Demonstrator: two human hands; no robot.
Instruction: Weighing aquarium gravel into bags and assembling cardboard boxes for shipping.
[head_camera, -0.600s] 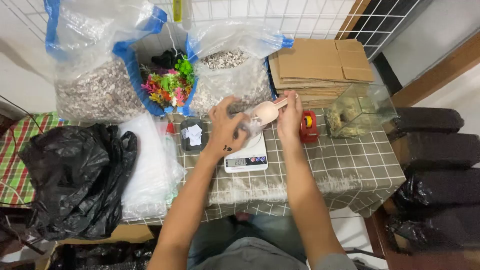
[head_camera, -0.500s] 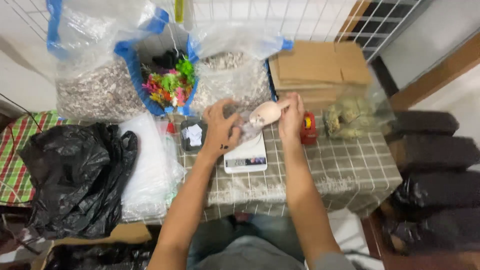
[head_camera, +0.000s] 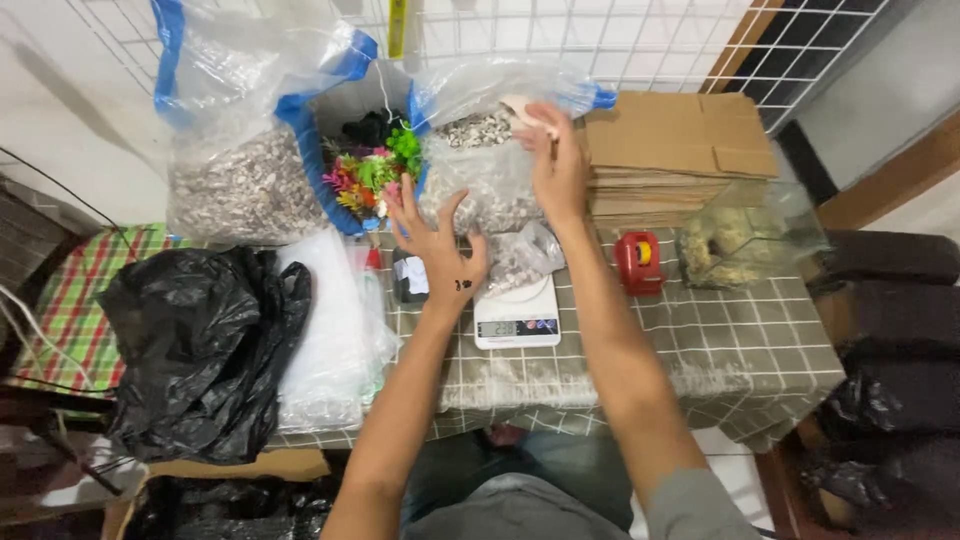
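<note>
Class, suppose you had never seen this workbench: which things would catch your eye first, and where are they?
Probably the bright plastic plants in a blue-edged bag at the back, between two big clear bags of gravel. Next, the two hands at the centre: the right hand holds a pale scoop at the mouth of the right gravel bag, and the left hand is spread open above a small filled bag on a white scale.

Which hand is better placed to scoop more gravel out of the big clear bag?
Likely the right hand: it holds the scoop at the gravel bag mouth. The left hand is spread, empty, lower.
</note>
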